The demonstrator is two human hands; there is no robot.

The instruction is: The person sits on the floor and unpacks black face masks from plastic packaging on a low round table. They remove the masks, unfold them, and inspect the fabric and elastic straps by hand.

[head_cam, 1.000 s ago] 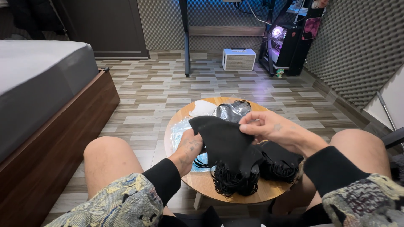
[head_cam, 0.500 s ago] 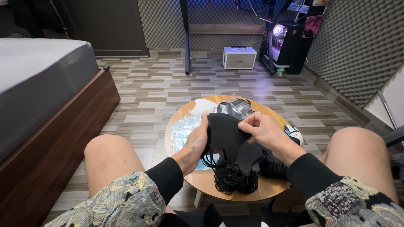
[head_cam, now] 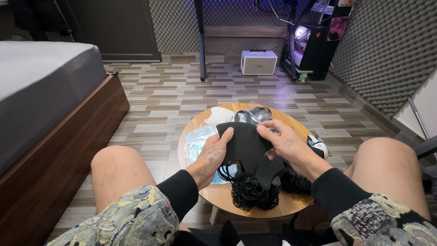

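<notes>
Round wooden table (head_cam: 236,204), light top. On it: pile of black masks with looped ear cords (head_cam: 255,193); clear plastic packets (head_cam: 196,142); white mask (head_cam: 218,116); possibly a computer mouse (head_cam: 318,146) at right edge.

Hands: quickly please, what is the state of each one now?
Left hand: closed on the left edge of the black face mask.
Right hand: closed on the same mask's upper right edge.

Bright, even, sharp view; purple glow behind, edges slightly bowed.
</notes>
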